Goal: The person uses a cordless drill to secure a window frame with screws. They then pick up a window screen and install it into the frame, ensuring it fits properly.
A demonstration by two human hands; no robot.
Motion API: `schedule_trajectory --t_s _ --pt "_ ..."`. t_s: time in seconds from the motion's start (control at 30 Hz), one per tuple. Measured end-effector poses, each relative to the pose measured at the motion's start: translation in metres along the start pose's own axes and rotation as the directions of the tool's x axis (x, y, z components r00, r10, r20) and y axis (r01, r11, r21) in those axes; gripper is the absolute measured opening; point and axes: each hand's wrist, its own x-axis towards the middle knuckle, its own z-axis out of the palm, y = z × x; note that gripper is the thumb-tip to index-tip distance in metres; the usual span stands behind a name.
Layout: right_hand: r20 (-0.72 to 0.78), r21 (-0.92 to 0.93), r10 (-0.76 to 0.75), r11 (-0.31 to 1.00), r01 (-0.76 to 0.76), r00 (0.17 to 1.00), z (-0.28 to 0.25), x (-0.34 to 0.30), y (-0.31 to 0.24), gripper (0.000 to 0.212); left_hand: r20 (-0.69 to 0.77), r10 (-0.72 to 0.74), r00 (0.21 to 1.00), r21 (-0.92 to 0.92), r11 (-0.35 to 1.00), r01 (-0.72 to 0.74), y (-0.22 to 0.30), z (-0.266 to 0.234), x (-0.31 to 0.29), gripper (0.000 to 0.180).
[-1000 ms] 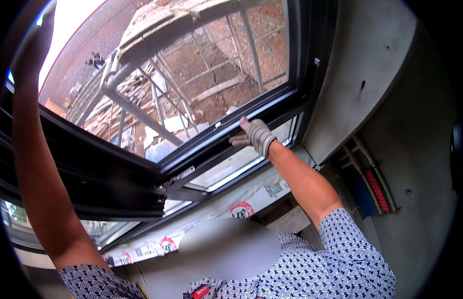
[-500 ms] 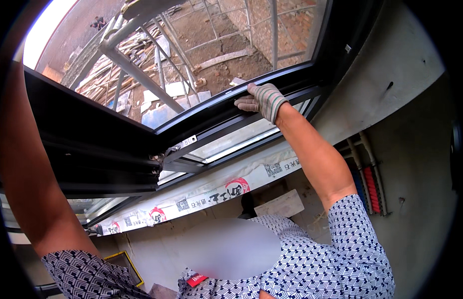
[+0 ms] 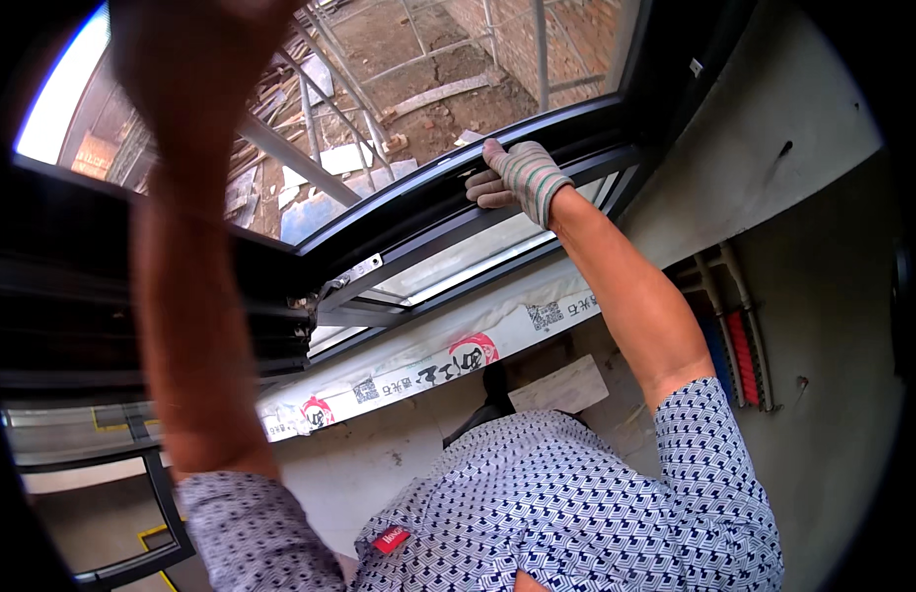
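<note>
My right hand (image 3: 522, 182), in a striped knit glove, grips the lower rail of a dark window frame (image 3: 389, 212). Its thumb lies toward the glass and its fingers curl over the rail. My left arm reaches up across the window, and my left hand (image 3: 206, 44) is a dark blur at the top edge, near the upper left of the glass. What its fingers do is smeared by motion. A metal bracket (image 3: 354, 273) sits at the frame's lower left corner, close to several black profiles on the left.
Below the frame runs a sill covered in printed white film (image 3: 428, 373). Outside the glass are scaffold poles (image 3: 310, 163), scattered boards and a brick wall (image 3: 586, 44). Pipes and a red ribbed piece (image 3: 742, 355) stand low on the right. A pale slab (image 3: 561, 387) lies below.
My left arm has swung right, from the far left edge to in front of the window's left part. My right hand stays on the rail, and the view has shifted slightly.
</note>
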Motion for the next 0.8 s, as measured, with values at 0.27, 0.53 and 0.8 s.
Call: schedule_trajectory --t_s 0.27,0.53,0.8 --pt "0.084 -0.062 -0.002 0.998 0.007 0.996 0.018 -0.004 0.004 0.045 0.78 0.165 0.604 -0.396 0.877 0.272 0.13 -0.024 -0.13 0.019" --pt "0.099 0.078 -0.023 0.997 0.015 0.995 0.015 0.006 0.009 0.043 0.935 0.235 0.264 -0.287 0.94 0.182 0.149 -0.008 -0.124 0.021" --pt "0.048 -0.094 -0.166 0.981 0.17 0.985 0.009 0.025 0.018 0.049 0.945 0.287 0.157 -0.299 0.952 0.059 0.16 0.002 -0.114 0.014"
